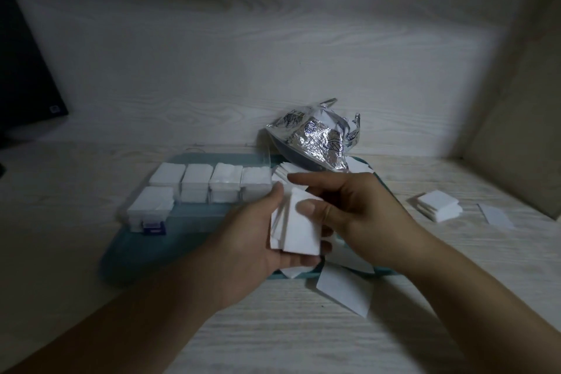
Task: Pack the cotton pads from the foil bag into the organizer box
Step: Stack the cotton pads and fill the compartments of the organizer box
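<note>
A stack of white cotton pads point(299, 229) sits between both hands above the teal tray point(127, 255). My left hand point(258, 240) cups the stack from below and the left. My right hand point(343, 212) grips it from the right, thumb pressed on the top pad. The clear organizer box point(200, 188) stands on the tray's left half, several compartments packed with white pads. The crumpled foil bag point(315, 138) lies behind my hands at the tray's far edge. Loose pads point(343, 288) lie under my hands and spill over the tray's front edge.
A small pile of pads point(438, 205) and a single pad point(498, 215) lie on the wooden desk at the right. A dark monitor point(24, 76) stands at the far left. A wooden side panel point(522, 118) closes off the right.
</note>
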